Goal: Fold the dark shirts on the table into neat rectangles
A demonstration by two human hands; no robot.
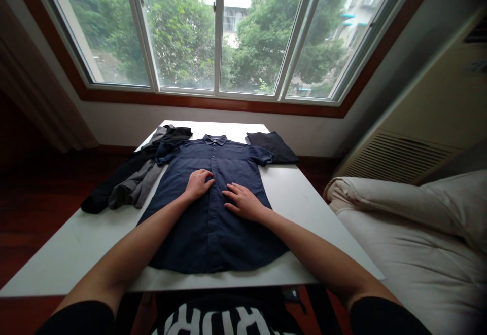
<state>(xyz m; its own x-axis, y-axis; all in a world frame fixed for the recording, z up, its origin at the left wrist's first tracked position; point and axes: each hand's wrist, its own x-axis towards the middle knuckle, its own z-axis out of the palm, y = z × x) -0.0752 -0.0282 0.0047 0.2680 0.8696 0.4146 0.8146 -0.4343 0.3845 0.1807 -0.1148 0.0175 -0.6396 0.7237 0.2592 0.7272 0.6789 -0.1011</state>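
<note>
A dark blue short-sleeved shirt (213,223) lies spread flat, front up and buttoned, on a white table (304,198), collar toward the window. My left hand (198,184) rests palm down on the shirt's chest, fingers together and flat. My right hand (242,201) lies flat beside it on the shirt, fingers stretched toward the button line. Neither hand holds anything.
Dark and grey garments (133,178) lie piled at the table's left. A folded black garment (272,146) sits at the far right corner. A white bed with pillow (411,223) stands to the right, an air-conditioner cabinet (426,122) behind it. A large window (220,31) faces me.
</note>
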